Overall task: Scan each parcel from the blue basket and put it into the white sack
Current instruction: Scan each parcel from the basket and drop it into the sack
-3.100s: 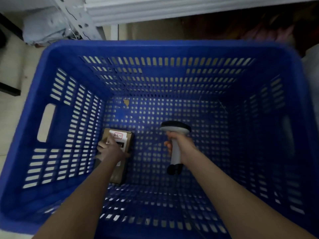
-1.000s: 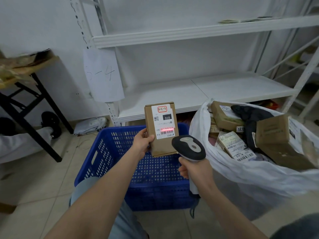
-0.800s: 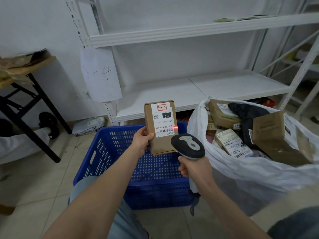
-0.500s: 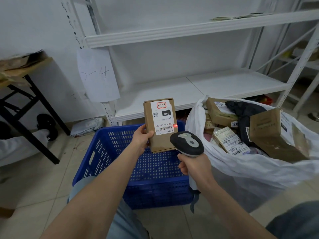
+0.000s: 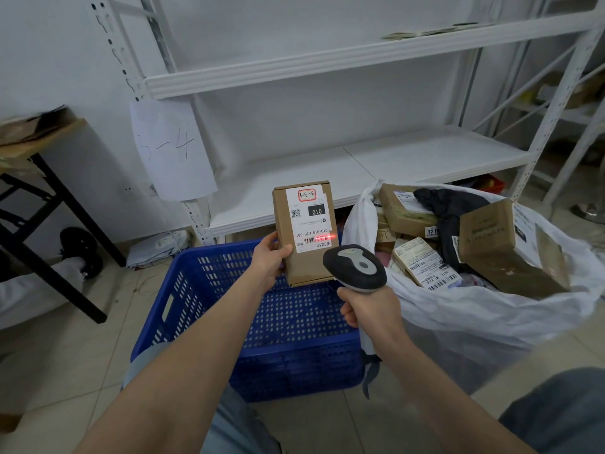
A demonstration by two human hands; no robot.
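Note:
My left hand (image 5: 269,260) grips a small brown cardboard parcel (image 5: 302,257) upright above the blue basket (image 5: 209,303), its white label facing me. My right hand (image 5: 370,311) grips a grey and black barcode scanner (image 5: 355,268) just right of and below the parcel. A red scan line lies across the barcode on the label. The white sack (image 5: 458,322) stands open to the right, holding several brown boxes and a black bag. I see nothing else inside the visible part of the basket.
White metal shelving (image 5: 376,165) stands behind the basket and sack, with a paper sheet marked 3-4 (image 5: 172,149) hanging from its post. A black-legged table (image 5: 39,204) is at the left. Tiled floor surrounds the basket; my knees show at the bottom.
I lifted the parcel out of the basket and held it up by the scanner. Over the last second the red scan light moved off to the label's right edge and is now back across the barcode.

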